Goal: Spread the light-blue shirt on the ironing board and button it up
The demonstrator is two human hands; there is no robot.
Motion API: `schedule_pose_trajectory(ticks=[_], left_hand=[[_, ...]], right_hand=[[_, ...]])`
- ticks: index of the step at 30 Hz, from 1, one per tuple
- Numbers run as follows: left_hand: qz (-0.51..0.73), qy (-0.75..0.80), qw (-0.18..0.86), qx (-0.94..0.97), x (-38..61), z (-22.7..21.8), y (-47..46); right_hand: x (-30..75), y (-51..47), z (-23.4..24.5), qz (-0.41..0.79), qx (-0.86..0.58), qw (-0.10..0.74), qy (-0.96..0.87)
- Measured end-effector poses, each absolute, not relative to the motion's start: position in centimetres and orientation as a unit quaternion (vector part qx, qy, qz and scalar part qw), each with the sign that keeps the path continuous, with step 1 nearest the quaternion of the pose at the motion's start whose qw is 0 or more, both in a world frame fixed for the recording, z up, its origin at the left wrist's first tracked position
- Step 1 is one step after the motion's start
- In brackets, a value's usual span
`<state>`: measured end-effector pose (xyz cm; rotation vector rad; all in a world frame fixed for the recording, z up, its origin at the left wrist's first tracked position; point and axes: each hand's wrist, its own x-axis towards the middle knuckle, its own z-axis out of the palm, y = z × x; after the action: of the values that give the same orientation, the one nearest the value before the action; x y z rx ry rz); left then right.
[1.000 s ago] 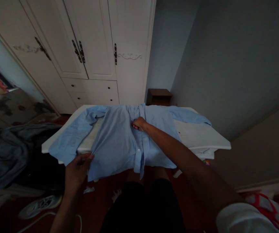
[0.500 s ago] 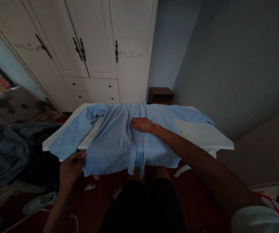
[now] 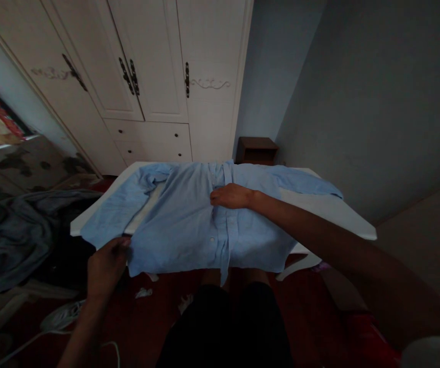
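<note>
A light blue button-up shirt (image 3: pixel 177 225) lies spread over a white table (image 3: pixel 319 217), its sleeves out to both sides. The hem and a narrow strip of cloth hang over the near edge. My left hand (image 3: pixel 108 263) is closed at the shirt's left side edge near the hem, fingertips pinching the cloth. At mid-front, my right hand (image 3: pixel 232 196) is closed on the button placket, its fingers curled under and partly hidden. A white button (image 3: pixel 212 239) shows on the placket below that hand.
Behind the table stands a white wardrobe (image 3: pixel 158 66) with dark handles. A small brown cabinet (image 3: pixel 257 150) is by the wall. Piled dark clothes (image 3: pixel 24 235) lie at the left. A shoe (image 3: pixel 62 316) and a white cord (image 3: pixel 24 342) are on the red floor.
My right hand has drawn the placket slightly right, and the left front looks flatter. My left hand has shifted a little left. The hanging ends at the hem are closer together.
</note>
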<state>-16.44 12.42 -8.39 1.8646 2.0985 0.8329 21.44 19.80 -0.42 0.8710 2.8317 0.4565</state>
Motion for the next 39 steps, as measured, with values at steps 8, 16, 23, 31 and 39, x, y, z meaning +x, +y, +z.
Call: schedule_pose_trajectory(ticks=[8,16,23,31,39], left_hand=[[0.339,0.640,-0.015,0.689,-12.5,-5.6,10.7],[0.351,0.407,0.058,0.842,-3.3,-4.4,9.2],[0.231,0.476,-0.039,0.848,2.2,-3.9,11.8],[0.191,0.519,0.120,0.824,2.6,-3.9,15.0],[0.196,0.429,0.373,0.799,0.6,-3.8,17.8]], right_hand=[[20.3,18.3,0.2,0.111,0.401,0.031,0.909],[21.2,15.8,-0.6,0.031,0.439,-0.014,0.898],[23.5,13.1,-1.7,-0.026,0.430,-0.089,0.898],[26.6,11.8,-3.7,-0.090,0.431,-0.204,0.875],[27.0,11.6,-5.6,-0.107,0.436,-0.263,0.854]])
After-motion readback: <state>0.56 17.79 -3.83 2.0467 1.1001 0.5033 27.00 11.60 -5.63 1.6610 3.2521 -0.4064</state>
